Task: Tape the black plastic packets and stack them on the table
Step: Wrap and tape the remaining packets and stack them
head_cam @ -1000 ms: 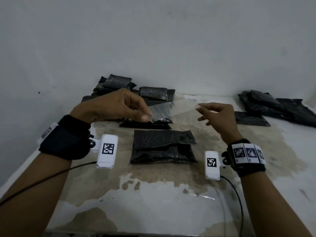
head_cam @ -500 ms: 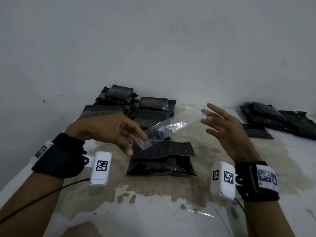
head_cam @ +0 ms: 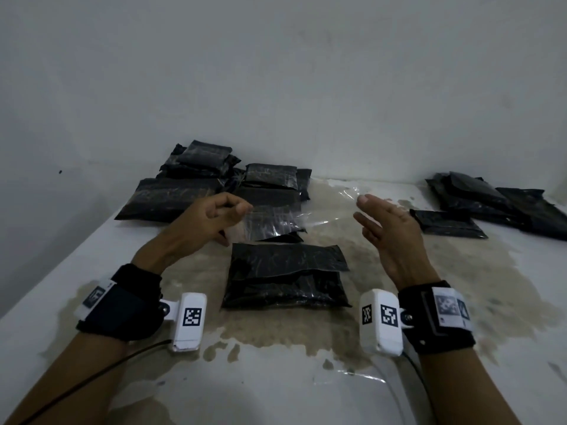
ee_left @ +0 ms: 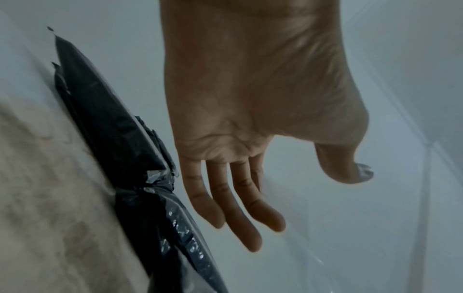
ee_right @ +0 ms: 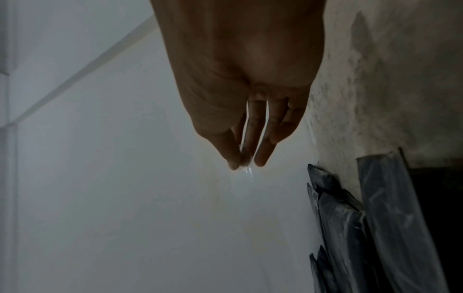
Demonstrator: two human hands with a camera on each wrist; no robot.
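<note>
A strip of clear tape (head_cam: 288, 216) hangs stretched between the two hands, above and just beyond the folded black packet (head_cam: 285, 276) that lies on the table (head_cam: 306, 391) between the wrists. The left hand (head_cam: 211, 222) pinches one end with curled fingers. The right hand (head_cam: 389, 234) is spread, fingers nearly straight, the other end seemingly stuck to a fingertip; the grip itself is unclear. Held taut like this, the tape probably stays uncreased for laying over the packet's flap. More packets (head_cam: 214, 185) are piled beyond the left hand, others (head_cam: 491, 204) beyond the right.
</note>
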